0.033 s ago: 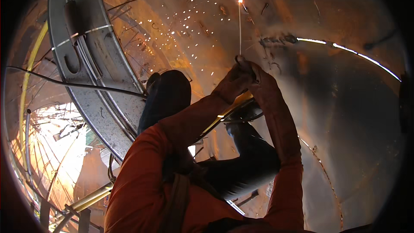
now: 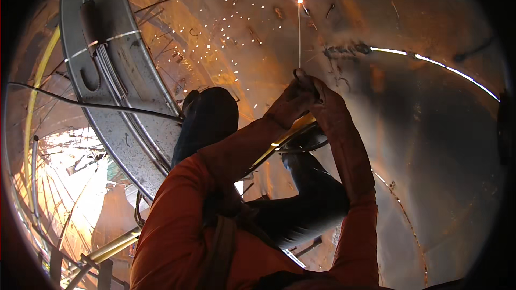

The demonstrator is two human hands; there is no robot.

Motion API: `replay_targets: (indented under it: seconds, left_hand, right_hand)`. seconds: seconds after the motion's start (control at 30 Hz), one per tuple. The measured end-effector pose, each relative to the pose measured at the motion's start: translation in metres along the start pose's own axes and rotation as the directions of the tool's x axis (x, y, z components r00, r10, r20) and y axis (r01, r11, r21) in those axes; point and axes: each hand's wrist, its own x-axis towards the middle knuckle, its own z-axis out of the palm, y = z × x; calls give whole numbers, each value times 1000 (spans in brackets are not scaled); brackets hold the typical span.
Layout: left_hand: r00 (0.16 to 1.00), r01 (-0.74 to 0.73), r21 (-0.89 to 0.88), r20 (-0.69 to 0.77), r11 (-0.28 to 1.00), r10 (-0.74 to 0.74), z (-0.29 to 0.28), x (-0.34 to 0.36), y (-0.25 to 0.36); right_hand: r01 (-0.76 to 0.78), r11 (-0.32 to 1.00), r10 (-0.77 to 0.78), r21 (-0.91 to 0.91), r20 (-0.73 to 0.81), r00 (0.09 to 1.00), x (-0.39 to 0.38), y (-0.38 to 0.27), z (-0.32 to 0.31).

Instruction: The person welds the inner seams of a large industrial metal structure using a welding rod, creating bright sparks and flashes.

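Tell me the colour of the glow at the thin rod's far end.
The glow is whitish with an orange-red rim, best seen in the head view.

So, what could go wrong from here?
Sparks scatter near the left leg; some might reach and burn it.
The black cable crossing the metal plank beside that leg might snag it.
The thin rod extends from where the left hand and right hand meet; a slip could shift its glowing tip.

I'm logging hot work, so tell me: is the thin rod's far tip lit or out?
Lit: the thin rod ends in a bright orange-white glow, and sparks show to its left.
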Motion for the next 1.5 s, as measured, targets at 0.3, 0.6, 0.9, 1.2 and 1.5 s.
replay_targets:
  seconds: [0.3, 0.6, 0.9, 1.2, 1.5]
  left_hand:
    - [998, 41, 99, -52, 994, -36, -10, 1, -9]
    - [999, -10, 278, -43, 960, 23, -14, 6, -10]
    - [998, 45, -27, -45, 999, -46, 4, -6, 6]
    - [995, 57, 206, 64, 977, -72, -10, 11, 2]
    - [992, -5, -14, 126, 1000, 7, -4, -1, -1]
  right_hand:
    - [36, 999, -36, -11, -43, 998, 11, 5, -20]
    - [70, 992, -71, -101, -1, 997, 5, 2, -15]
    - [-38, 999, 38, -28, -7, 999, 5, 2, -15]
    - [157, 892, -115, -424, 123, 986, 23, 9, -58]
    - [-57, 998, 57, -13, -13, 998, 0, -1, -12]
